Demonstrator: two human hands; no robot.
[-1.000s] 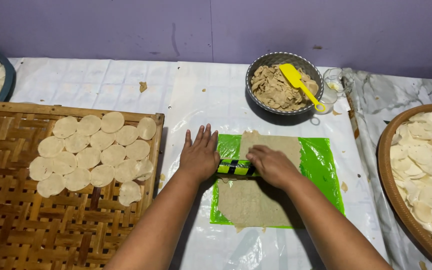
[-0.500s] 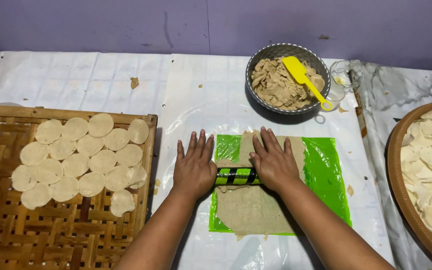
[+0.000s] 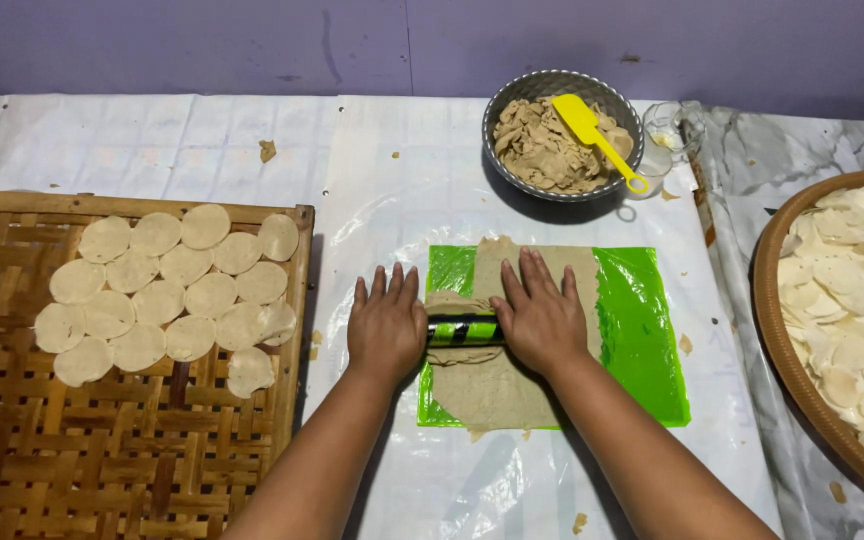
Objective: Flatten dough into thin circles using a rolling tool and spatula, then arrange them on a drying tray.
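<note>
White plastic sheet [image 3: 202, 140] under green mat [image 3: 642, 330]

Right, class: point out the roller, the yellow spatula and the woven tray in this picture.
roller [image 3: 464, 330], head view, on its green-and-black middle between the hands.
yellow spatula [image 3: 582, 117], head view, on its flat blade.
woven tray [image 3: 62, 450], head view, on a bare stretch of weave.

Dough sheet [image 3: 497, 385] on mat [image 3: 642, 330], bowl [image 3: 562, 135] behind, woven tray [image 3: 122, 440] left, basket [image 3: 782, 340] right

Even, fairly bright light from above. Soft shadows fall near the bowl [image 3: 563, 134] and arms. Sharp focus, faint glare on the plastic sheet [image 3: 392, 200]
</note>
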